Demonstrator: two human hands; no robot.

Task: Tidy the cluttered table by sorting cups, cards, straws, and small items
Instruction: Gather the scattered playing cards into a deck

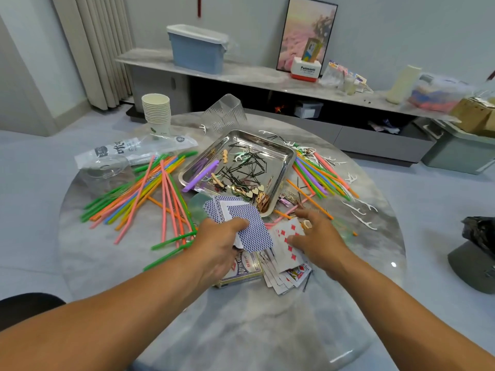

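Note:
My left hand [218,243] grips a fanned bunch of blue-backed playing cards [241,220] above the card box [241,269]. My right hand [316,236] lies with fingers spread on face-up cards [288,253] scattered on the round marble table [241,325]. A steel tray [288,159] in the middle holds black hairpins, wooden hearts and a purple straw. Coloured straws [150,191] lie in a heap to the left, and more straws [318,175] lie to the right of the tray. A stack of paper cups [156,111] stands at the far left.
A clear plastic cup [227,111] lies tipped behind the tray, and another clear cup [107,170] with a plastic sleeve lies at the left. White floss picks [361,210] are strewn on the right. Behind stands a low cabinet with a blue bin [197,49].

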